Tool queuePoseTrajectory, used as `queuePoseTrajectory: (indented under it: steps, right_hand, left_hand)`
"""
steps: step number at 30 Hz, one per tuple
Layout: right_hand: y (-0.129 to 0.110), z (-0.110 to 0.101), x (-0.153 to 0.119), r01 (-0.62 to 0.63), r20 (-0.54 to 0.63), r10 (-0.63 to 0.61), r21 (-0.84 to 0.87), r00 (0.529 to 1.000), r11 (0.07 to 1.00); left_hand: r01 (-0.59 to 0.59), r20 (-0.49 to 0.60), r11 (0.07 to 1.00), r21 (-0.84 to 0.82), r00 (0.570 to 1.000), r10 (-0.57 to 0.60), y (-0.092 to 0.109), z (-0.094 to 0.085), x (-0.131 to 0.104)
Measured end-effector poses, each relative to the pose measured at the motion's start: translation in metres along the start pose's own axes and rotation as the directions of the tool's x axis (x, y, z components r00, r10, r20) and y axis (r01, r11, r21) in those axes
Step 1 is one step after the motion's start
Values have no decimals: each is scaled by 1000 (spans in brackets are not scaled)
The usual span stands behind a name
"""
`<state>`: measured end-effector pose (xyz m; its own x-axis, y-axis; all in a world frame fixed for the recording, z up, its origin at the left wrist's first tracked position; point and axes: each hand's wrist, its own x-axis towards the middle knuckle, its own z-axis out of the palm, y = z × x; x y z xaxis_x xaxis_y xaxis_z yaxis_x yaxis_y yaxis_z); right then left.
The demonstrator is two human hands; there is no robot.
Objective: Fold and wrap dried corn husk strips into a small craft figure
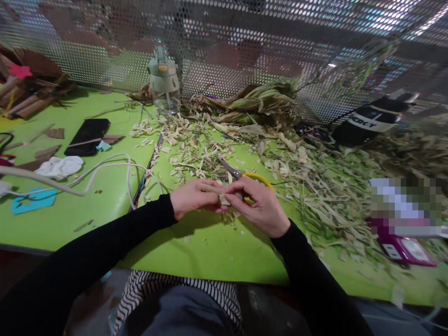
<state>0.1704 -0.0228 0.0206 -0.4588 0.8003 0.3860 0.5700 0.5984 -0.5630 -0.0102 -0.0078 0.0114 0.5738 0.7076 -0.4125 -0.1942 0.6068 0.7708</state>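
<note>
Over the green table, my left hand (pixel 199 198) and my right hand (pixel 259 205) meet with their fingertips close together. Between them is a small piece of pale dried plant husk (pixel 224 199), pinched from both sides. Its far shape is partly covered by my fingers. A pair of scissors (pixel 235 171) with a yellow handle lies just behind my hands, blades pointing up and left. Part of the handle is hidden behind my right hand. Pale husk scraps (pixel 206 149) are scattered around the scissors.
A clear bottle (pixel 164 81) stands against the perforated metal screen. Dried husk bundles (pixel 259 105) lie beside it, with plant strips (pixel 315 186) heaped to the right. A black bottle (pixel 367 122) is at right. Left are a phone (pixel 87 136), white cable (pixel 87 183) and tissue (pixel 60 167).
</note>
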Motion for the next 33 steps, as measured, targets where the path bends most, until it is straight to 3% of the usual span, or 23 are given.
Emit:
queuePoseTrajectory:
  steps: [7, 17, 21, 25, 33]
  right_hand:
    - [3, -9, 0, 56, 70, -55, -12, 996, 998]
    - [4, -12, -1, -4, 101, 10, -61, 995, 998]
    - [-1, -11, -2, 36, 81, -26, -119, 996, 992]
    - [-1, -9, -4, 77, 76, -67, -136, 995, 988]
    - [-1, -16, -3, 54, 245, -39, -55, 969, 997]
  left_hand:
    - [-33, 35, 999, 8, 999, 32, 1, -2, 1]
    - [-92, 73, 992, 83, 994, 86, -2, -6, 3]
    - [-174, 130, 971, 165, 980, 154, -3, -8, 5]
    - [-244, 110, 925, 292, 969, 221, -6, -8, 7]
    - [-306, 149, 804, 510, 952, 267, -13, -10, 7]
